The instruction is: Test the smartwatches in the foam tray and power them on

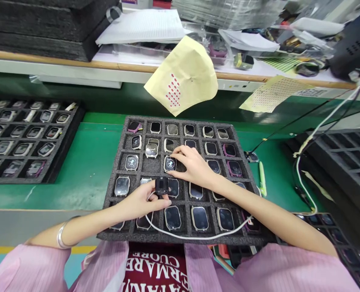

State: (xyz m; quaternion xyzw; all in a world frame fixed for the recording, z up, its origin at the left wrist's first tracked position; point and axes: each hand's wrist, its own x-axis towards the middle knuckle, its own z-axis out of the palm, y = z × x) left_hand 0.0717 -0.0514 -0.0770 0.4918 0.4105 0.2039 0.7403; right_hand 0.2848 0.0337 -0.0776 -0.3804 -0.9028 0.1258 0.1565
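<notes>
A black foam tray (116, 178) with a grid of pockets lies in front of me, most pockets holding a small smartwatch body. My left hand (140, 200) pinches a small black charger block (161, 185) on a white cable (198, 236) that loops across the tray's near rows. My right hand (193, 164) reaches into the middle of the tray, its fingertips closed on a watch body (170, 163) with a lit screen in the third row.
A second tray of watch bodies (24, 138) lies at the left on the green bench. Empty black trays (344, 162) stack at the right, with cables (320, 129). A yellow sticker sheet (183, 77) hangs from the shelf. A green pen (262, 178) lies beside the tray.
</notes>
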